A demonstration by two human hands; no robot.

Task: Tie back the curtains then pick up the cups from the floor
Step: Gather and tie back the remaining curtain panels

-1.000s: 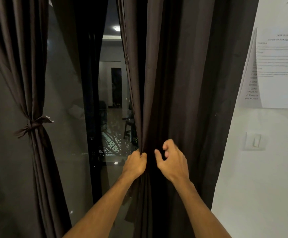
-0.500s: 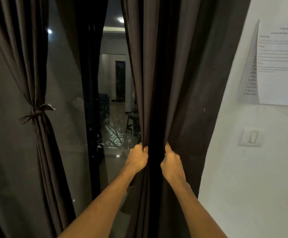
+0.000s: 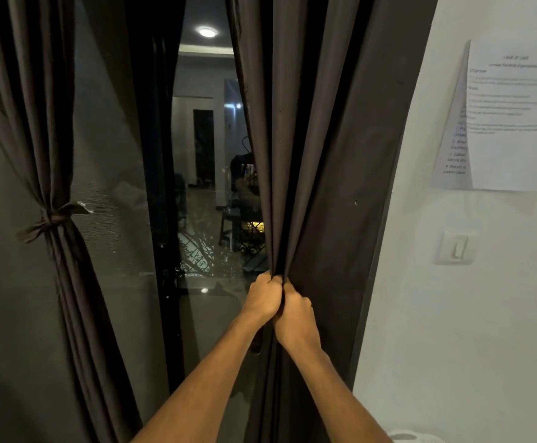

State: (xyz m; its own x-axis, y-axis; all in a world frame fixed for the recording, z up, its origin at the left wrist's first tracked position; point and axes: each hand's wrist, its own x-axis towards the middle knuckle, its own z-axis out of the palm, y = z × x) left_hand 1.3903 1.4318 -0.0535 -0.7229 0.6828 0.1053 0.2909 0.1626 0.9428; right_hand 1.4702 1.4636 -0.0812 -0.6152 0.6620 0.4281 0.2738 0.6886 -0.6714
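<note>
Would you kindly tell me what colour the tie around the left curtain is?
Dark brown fabric tie, matching the dark brown left curtain; only the head view shows it.

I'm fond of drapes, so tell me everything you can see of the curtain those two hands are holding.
The right-hand curtain is dark brown, matte cloth hanging in long vertical folds between the glass door and the white wall. Its folds pinch together where the left hand and right hand grip it side by side, touching each other. No tie-back shows on it. Below the hands it falls out of view.
</note>
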